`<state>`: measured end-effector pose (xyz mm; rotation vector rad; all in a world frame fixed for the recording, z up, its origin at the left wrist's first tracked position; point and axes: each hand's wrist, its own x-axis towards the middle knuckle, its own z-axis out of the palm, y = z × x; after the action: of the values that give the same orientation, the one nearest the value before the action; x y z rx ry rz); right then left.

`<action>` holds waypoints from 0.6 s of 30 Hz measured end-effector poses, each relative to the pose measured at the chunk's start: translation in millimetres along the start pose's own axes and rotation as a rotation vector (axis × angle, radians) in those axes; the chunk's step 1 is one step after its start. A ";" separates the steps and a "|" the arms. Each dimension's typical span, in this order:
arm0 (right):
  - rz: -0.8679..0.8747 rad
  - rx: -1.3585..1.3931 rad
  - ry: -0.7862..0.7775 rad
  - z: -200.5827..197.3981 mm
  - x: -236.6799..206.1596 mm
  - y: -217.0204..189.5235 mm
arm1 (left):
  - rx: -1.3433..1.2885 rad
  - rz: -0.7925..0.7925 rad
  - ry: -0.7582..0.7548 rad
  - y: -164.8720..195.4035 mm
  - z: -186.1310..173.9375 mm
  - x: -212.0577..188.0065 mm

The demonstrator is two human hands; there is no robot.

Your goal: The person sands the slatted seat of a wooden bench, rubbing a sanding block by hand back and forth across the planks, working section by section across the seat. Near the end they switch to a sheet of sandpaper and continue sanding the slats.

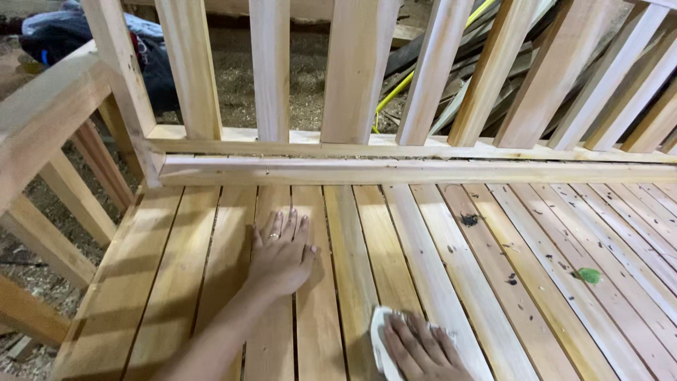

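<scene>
Nearest the camera, at the bottom edge, the right hand point(423, 349) lies palm down on a white cloth point(379, 339), its fingers close together and stretched flat. The cloth sits under the fingers and palm, with only its left edge and a thin strip past the fingertips showing; it rests on the pale slats of a wooden bench seat point(493, 282). The hand presses on the cloth rather than clenching it.

Just to the left and a little farther off, the left hand point(282, 257) rests flat on the slats, fingers slightly spread and pointing toward the backrest, a ring on one finger. It holds nothing and lies apart from the cloth.

Farther right on the seat lie a small green scrap point(589, 275) and a dark speck point(470, 219), both well apart from the hands.

Beyond them runs the rear rail point(395, 169), then the upright backrest slats point(271, 70). At far left is the armrest point(42, 120). Behind the slats are sawdust-covered ground, stacked timber point(508, 49) and a yellow hose point(402, 85).
</scene>
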<state>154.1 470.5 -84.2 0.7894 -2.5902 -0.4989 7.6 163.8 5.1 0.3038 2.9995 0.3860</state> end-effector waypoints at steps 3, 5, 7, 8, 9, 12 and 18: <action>0.154 0.450 -0.400 4.1 62.5 23.2 | -0.009 -0.016 0.000 0.7 3.8 2.4; 0.155 0.395 -0.423 -1.5 135.5 43.0 | -0.007 0.004 0.025 -0.2 7.7 5.3; 0.471 0.368 -0.281 -3.7 207.9 52.1 | 0.004 0.037 0.073 -2.6 12.1 8.1; 0.530 0.400 -0.320 -3.3 228.9 55.3 | -0.002 0.023 0.070 -4.5 14.3 9.3; 0.592 0.434 -0.364 -2.4 240.1 56.5 | -0.007 0.010 0.060 -6.5 16.0 10.0; 0.385 0.358 -0.294 4.3 199.3 54.6 | -0.035 0.020 0.050 -12.9 20.0 10.2; 0.268 0.155 -0.803 -9.0 -47.9 55.0 | -0.023 0.036 0.058 -11.5 17.7 8.0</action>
<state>170.2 539.5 -64.6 0.2884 -3.4381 -0.6307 -0.1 158.8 -15.5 0.3517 3.0475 0.4397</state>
